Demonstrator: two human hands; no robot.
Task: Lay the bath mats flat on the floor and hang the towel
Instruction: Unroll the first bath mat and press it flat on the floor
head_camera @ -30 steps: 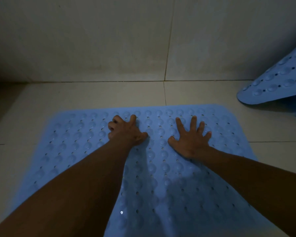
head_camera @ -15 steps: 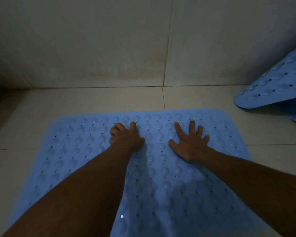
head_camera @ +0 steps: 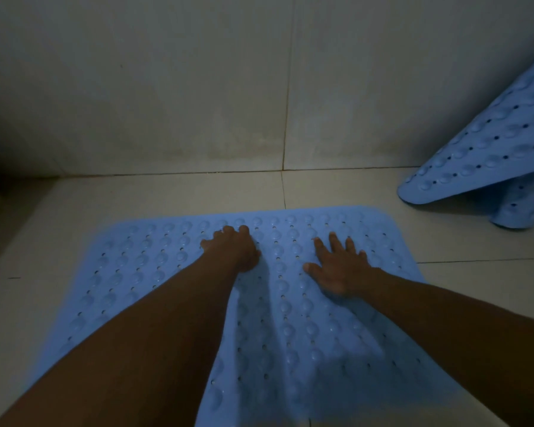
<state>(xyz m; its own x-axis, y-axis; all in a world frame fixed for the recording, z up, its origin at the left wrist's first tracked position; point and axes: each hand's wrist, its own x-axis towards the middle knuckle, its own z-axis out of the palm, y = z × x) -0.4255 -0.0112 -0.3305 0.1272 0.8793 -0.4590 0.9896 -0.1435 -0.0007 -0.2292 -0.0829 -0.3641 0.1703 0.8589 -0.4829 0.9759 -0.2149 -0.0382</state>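
While both palms rest on it, the blue bath mat (head_camera: 173,272) lies spread on the tiled floor (head_camera: 167,192), a little in front of the wall (head_camera: 136,87), and it is the reference for all places here. On the left half of the mat, near its far edge, the left hand (head_camera: 233,249) presses down with the fingers curled under; it holds nothing that I can see. To the right of it, still on the mat, the right hand (head_camera: 339,269) lies open with the fingers spread, flat on the bumpy surface, also gripping nothing. Far to the right of the mat, well apart from it, the second bath mat (head_camera: 487,155) leans tilted against the corner, with its lower part folded under. The towel is not in view.

I judge that 1 mat is almost flat and 1 is not yet laid. The risk now is that the near part of the mat, hidden under the forearms, is not fully pressed, so an edge may lift again when the hands leave. Also, if the palms push forward and not straight down, the mat may slide on the smooth tiles toward the wall. The light is weak, so small wrinkles are hard to see
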